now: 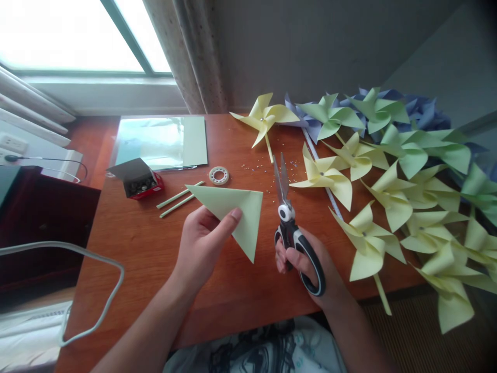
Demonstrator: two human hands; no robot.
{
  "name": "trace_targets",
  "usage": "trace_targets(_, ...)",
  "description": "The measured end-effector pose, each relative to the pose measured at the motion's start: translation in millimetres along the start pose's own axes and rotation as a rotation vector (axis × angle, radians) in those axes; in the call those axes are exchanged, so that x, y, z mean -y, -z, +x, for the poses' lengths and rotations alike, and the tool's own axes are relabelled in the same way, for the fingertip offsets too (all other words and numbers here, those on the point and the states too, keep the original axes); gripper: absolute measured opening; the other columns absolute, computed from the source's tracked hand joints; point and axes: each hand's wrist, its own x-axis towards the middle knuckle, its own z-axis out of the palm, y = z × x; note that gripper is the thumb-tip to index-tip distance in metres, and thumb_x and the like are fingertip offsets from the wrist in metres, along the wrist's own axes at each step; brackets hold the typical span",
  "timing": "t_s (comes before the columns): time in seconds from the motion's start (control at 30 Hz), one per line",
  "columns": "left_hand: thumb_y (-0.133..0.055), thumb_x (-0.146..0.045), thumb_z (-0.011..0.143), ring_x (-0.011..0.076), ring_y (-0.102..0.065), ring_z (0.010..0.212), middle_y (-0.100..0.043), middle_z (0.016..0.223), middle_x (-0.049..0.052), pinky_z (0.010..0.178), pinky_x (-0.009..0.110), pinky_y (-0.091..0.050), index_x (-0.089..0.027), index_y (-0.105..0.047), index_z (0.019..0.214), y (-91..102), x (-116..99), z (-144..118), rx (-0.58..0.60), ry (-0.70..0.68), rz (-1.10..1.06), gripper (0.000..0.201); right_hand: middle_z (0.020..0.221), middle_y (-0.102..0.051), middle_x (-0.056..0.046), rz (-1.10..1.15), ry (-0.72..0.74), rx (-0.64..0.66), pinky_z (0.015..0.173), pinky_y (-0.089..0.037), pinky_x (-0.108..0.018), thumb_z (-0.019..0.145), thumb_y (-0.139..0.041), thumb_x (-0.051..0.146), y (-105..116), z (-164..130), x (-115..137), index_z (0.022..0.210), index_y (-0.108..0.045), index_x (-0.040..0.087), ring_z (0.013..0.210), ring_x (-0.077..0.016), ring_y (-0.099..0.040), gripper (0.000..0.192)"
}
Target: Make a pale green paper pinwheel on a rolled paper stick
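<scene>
Shirt print point(267, 352) at the near edge: too blurred for me to read. Far left on the table point(128, 269): clear sleeve point(151, 140) of paper sheets; nearer, a red box point(144, 194), lid raised, small pieces inside. Centre: white roll point(212, 176); two pale green sticks point(176, 197), right ends close by the paper's left corner. Right, crowding the scissors' side: yellow pinwheels point(322, 173), with green pinwheels point(330, 116) and purple pinwheels point(429, 111) beyond. Folded paper point(250, 212), green, triangular, above the table's middle: pinched in my left hand point(205, 233), longest edge running far left to near right. Scissors point(286, 213), just right of it: grasped by the handles in my right hand point(302, 261), blades slightly parted, tips pointing far, long axis slanting to near right.
</scene>
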Motion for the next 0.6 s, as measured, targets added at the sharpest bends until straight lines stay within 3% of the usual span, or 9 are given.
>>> trace_targets(0.3, -0.082, -0.032, 0.077, 0.0227, -0.07, 0.077, -0.077, 0.083, 0.004, 0.068, 0.029, -0.057, -0.019, -0.078, 0.085, -2.9, -3.0, -1.3, 0.025, -0.008, -0.009, 0.015, 0.073, -0.055, 0.002, 0.053, -0.105, 0.09, 0.057, -0.038, -0.027, 0.081, -0.074, 0.06, 5.1, 0.7, 4.2, 0.09, -0.054, 0.02, 0.059, -0.0127, -0.052, 0.045)
trace_targets(0.6, -0.083, -0.035, 0.075, 0.0226, -0.069, 0.072, -0.077, 0.08, 0.005, 0.064, 0.029, -0.055, -0.018, -0.077, 0.084, -5.8, -5.0, -1.4, 0.024, 0.008, 0.053, 0.02, 0.074, -0.056, 0.002, 0.007, -0.128, 0.039, 0.056, -0.041, -0.026, 0.077, -0.079, 0.058, 5.2, -1.9, 1.8, 0.09, -0.056, 0.02, 0.058, -0.0118, -0.053, 0.046)
